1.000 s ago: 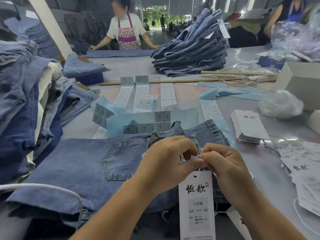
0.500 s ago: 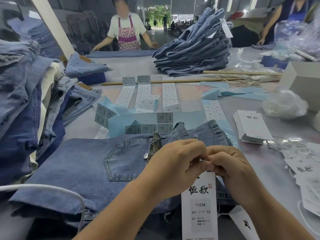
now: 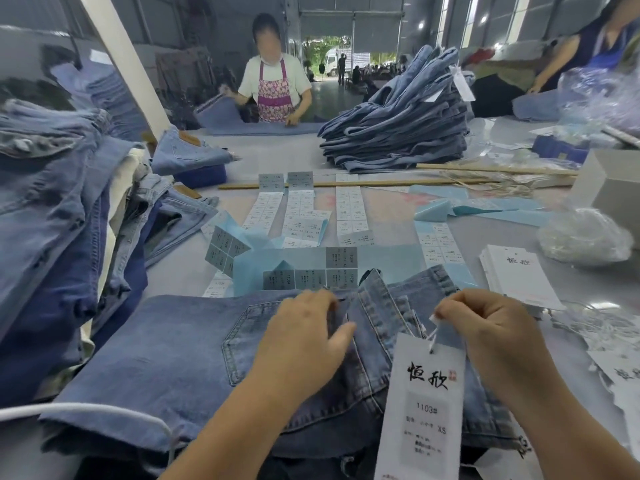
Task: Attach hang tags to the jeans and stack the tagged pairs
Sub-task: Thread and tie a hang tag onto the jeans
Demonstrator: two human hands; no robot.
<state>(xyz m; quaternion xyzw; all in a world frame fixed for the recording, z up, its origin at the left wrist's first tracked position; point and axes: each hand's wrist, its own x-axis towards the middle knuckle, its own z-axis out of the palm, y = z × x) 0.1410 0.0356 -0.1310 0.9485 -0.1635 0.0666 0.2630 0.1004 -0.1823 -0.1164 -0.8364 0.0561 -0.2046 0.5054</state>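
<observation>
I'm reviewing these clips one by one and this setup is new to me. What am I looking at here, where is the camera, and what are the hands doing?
There is no machine: a person wears a camera on the head, looking forward and down at their own two hands. The left hand rests on folded jeans on the grey table. The right hand pinches the white string of a hang tag marked 1103# and XS. Beyond lie sticker sheets, a pack of blank tags to the right, and a stack of jeans further back. More jeans are heaped at the left.
</observation>
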